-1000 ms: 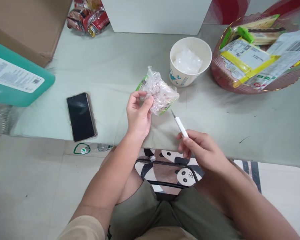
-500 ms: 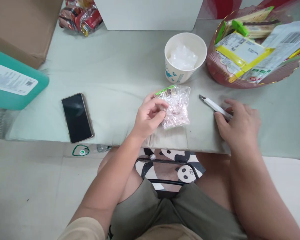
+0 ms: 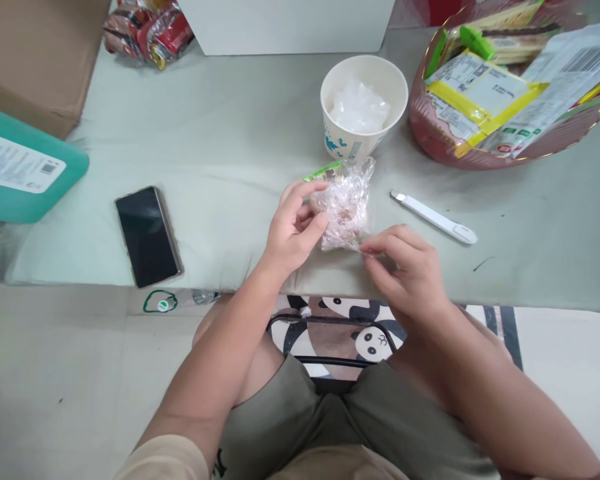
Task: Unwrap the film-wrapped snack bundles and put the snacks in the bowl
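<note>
A clear plastic packet (image 3: 347, 207) with a green strip at its top left lies on the covered table (image 3: 240, 133), in front of the paper cup. My left hand (image 3: 296, 223) grips the packet's left side, fingers curled over it. At the packet's lower right corner, my right hand (image 3: 405, 267) pinches the crinkled film between thumb and fingers. A white utility knife (image 3: 434, 218) lies on the table beyond my right hand, its tip pointing to the upper left. What is inside the packet looks pinkish and is hard to make out.
The paper cup (image 3: 333, 137) holds crumpled clear plastic. Behind it to the right stands a pink bowl (image 3: 430, 140) full of packaged snacks. A phone (image 3: 149, 237), a green container (image 3: 35, 193), a cardboard box (image 3: 40, 60) and red-wrapped packets (image 3: 150, 33) are on the left.
My right hand has let go of the utility knife, leaving it on the table, and moved left to pinch the packet's lower right corner. My left hand keeps its hold.
</note>
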Available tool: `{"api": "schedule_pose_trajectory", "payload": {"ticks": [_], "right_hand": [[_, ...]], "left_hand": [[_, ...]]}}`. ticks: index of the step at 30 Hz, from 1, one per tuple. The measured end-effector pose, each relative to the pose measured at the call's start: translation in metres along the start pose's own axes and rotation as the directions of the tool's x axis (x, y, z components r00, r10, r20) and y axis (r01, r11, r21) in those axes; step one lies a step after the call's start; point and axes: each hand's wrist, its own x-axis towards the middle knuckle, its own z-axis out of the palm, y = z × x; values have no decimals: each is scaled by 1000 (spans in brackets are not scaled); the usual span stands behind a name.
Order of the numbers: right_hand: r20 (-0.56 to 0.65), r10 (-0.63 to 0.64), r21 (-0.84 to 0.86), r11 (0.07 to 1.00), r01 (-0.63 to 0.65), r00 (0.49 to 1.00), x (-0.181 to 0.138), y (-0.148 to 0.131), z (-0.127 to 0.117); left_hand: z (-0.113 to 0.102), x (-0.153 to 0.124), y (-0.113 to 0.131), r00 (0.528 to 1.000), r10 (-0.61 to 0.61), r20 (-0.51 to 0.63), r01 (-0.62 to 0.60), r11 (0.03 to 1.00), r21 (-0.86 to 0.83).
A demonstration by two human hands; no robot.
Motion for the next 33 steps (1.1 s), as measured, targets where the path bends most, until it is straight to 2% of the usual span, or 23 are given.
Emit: {"api": "schedule_pose_trajectory", "payload": {"ticks": [6,10,14,21,24,27,28,30,31,33], "right_hand": [[-1,-61,83,995,61,998,-1,-3,-1],[-31,-86,109,990,89,996,-1,-1,1],[-8,-154,120,981,154,988,-2,1,1],[146,-220,228,956,183,965,1,4,-1],[265,-286,275,938,212,921,4,6,-7],[372,-323,354,916,188,870,7,8,-17],[372,-308,366,916,166,876,7,8,-20],[288,-193,321,942,96,938,7,9,-23],[205,-109,268,962,51,973,7,9,-23],[29,12,156,988,-17,1000,6,11,-17]], "left_hand": [[2,3,-2,999,41,-33,-42,999,-30],[1,3,6,999,-30,-31,28,997,-70],[1,4,16,990,-131,-59,124,986,-108],[5,4,25,968,-207,-139,180,966,-184],[6,3,26,958,-253,-134,221,951,-215],[6,3,27,958,-253,-138,227,958,-176],[6,4,28,959,-242,-146,220,964,-150],[7,4,27,964,-224,-146,210,972,-100],[7,4,27,967,-215,-136,206,975,-78],[7,2,24,976,-190,-104,187,982,-40]]}}
